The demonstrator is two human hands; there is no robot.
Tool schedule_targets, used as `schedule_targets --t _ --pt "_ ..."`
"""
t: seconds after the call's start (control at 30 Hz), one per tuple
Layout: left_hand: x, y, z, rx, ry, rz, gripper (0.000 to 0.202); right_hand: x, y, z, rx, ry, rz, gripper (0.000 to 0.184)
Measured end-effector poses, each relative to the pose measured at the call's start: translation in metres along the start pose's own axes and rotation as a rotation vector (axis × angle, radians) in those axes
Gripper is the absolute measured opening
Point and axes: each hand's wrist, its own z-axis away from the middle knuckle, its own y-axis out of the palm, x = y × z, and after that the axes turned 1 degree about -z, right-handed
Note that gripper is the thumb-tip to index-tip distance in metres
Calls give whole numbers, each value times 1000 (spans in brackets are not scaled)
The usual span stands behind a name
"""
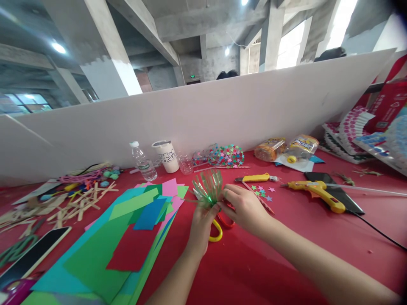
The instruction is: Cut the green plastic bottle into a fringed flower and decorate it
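Note:
Between my hands is a translucent green plastic piece (208, 186), cut into thin strips that fan upward. My left hand (203, 224) pinches its lower end from below. On its right side, my right hand (246, 205) has its fingers closed against the strips near the base. Beneath both hands lie scissors with yellow and red handles (216, 233), partly covered by the fingers. A yellow utility knife (254, 178) lies just beyond my right hand, with small star-shaped sequins (260, 191) and a pencil (262, 201) beside it.
Coloured paper sheets (98, 250) are stacked on the left, near wooden sticks (85, 201) and a phone (34, 254). A water bottle (143, 163) and a white cup (167, 156) stand by the white partition (203, 110). On the right, a yellow glue gun (318, 192) trails a cord.

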Motion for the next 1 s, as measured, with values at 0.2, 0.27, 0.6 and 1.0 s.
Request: schedule_targets --t 0.2,0.27,0.6,1.0 --pt "0 -1 -1 2 25 1 20 5 -2 1 0 -23 -15 12" --pt "0 -2 -1 1 14 -9 20 8 -3 1 6 -31 -24 11" --pt "-1 0 2 38 -53 -17 17 6 -36 -9 -74 40 -87 26" --pt "2 -1 3 58 -47 -102 16 4 -53 -14 -37 7 11 24"
